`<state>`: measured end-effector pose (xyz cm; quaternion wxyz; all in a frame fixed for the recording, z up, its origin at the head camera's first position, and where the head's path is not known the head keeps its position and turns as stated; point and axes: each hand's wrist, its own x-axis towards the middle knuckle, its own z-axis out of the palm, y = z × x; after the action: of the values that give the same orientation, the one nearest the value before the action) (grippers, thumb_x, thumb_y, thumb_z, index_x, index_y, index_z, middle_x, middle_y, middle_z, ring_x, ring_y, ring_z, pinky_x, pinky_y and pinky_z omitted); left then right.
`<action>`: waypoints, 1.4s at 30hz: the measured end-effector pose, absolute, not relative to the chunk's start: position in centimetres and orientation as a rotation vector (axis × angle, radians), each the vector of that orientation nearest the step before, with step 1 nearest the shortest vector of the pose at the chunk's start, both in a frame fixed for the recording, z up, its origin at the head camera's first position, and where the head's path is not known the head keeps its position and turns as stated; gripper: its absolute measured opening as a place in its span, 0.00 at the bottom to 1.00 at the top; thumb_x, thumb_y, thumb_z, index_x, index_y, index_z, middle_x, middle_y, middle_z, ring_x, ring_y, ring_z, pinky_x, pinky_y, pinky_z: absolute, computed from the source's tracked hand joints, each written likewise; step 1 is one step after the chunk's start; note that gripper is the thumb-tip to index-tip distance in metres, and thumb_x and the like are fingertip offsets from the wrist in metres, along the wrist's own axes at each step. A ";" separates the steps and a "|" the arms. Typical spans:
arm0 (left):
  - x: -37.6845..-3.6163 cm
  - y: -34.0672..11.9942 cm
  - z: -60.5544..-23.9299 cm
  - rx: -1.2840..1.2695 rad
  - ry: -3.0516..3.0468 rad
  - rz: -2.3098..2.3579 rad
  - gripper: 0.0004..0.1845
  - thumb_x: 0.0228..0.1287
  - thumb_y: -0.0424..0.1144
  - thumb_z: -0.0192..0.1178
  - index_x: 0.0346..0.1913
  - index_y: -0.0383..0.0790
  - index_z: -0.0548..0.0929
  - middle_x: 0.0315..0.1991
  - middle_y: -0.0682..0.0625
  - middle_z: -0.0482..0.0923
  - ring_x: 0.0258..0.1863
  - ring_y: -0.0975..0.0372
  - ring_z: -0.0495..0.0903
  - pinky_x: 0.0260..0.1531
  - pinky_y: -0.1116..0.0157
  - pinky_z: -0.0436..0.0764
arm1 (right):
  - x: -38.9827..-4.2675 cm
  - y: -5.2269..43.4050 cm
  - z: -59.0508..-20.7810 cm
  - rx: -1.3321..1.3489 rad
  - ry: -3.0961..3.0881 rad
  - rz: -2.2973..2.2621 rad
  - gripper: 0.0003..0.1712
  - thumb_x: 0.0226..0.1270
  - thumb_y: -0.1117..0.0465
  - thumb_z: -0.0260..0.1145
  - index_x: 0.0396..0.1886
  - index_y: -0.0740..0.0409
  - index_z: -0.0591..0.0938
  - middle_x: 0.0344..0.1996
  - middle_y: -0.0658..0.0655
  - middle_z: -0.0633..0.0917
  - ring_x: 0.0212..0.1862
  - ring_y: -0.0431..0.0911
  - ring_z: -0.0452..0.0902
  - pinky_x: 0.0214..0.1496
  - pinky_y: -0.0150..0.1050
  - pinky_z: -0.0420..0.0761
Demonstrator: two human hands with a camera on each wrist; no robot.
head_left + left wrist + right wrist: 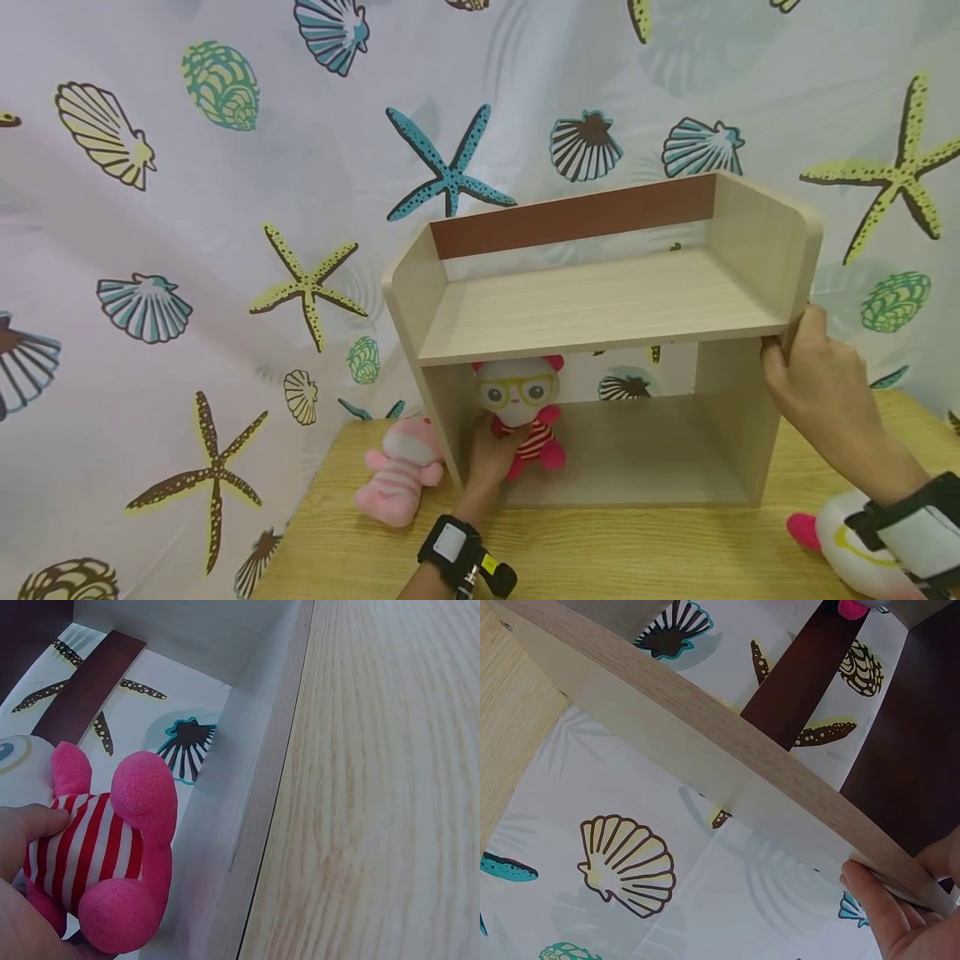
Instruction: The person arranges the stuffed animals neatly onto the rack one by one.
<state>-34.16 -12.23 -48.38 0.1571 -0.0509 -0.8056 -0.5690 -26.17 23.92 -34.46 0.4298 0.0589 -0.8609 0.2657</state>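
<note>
- Wooden shelf unit (600, 308): stands upright on the bench (600, 550) toward its back edge, open front facing the person; one upper shelf, one lower compartment, brown rail across the back.
- Left hand (491, 454): reaches into the lower compartment at its left end; fingers (30, 825) curled around a plush toy.
- Plush toy (521, 412): white head, yellow glasses, red-and-white striped body, pink limbs; sits upright inside the lower compartment, close to the left wall.
- Right hand (813, 379): fingers (874, 900) grip the right side panel of the shelf unit at its front edge.
- Pink striped plush (401, 475): lies on the bench just left of the shelf unit.
- White and pink plush (847, 542): at the bench's front right corner, partly hidden by the right wrist.
- Seashell-print curtain (187, 208): hangs behind the bench.
</note>
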 end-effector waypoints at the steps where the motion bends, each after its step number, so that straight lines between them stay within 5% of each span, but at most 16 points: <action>1: -34.2 -12.2 -48.5 -0.153 -2.293 -1.633 0.28 0.59 0.42 0.72 0.58 0.31 0.77 0.52 0.42 0.79 0.53 0.51 0.78 0.57 0.50 0.75 | -26.1 23.9 -34.5 0.149 -2.151 0.661 0.14 0.66 0.71 0.59 0.41 0.78 0.65 0.13 0.69 0.71 0.13 0.65 0.71 0.09 0.53 0.65; 16: -36.0 -11.9 -49.8 -0.133 -2.205 -1.665 0.22 0.60 0.39 0.71 0.54 0.32 0.80 0.47 0.45 0.83 0.47 0.55 0.80 0.54 0.53 0.77 | -26.1 23.8 -34.5 0.150 -2.140 0.637 0.13 0.66 0.71 0.59 0.38 0.78 0.65 0.12 0.65 0.68 0.11 0.58 0.67 0.10 0.52 0.64; 31: -37.6 -11.6 -49.9 -0.206 -2.206 -1.422 0.18 0.53 0.35 0.72 0.44 0.26 0.83 0.37 0.41 0.86 0.34 0.56 0.83 0.38 0.56 0.83 | -26.2 23.8 -34.7 0.128 -2.153 0.630 0.14 0.67 0.70 0.59 0.41 0.78 0.65 0.12 0.63 0.68 0.12 0.55 0.67 0.10 0.45 0.62; 42: -37.7 -11.8 -49.8 -0.201 -2.236 -1.475 0.32 0.51 0.38 0.76 0.57 0.27 0.76 0.48 0.39 0.83 0.48 0.52 0.82 0.52 0.52 0.79 | -26.1 23.8 -34.7 0.133 -2.148 0.639 0.14 0.66 0.70 0.59 0.41 0.78 0.65 0.13 0.65 0.70 0.12 0.58 0.69 0.09 0.48 0.64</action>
<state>-37.67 -11.80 -49.76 0.2257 -0.0731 -0.8109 -0.5350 -26.14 23.83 -34.72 0.4337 0.0535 -0.8622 0.2564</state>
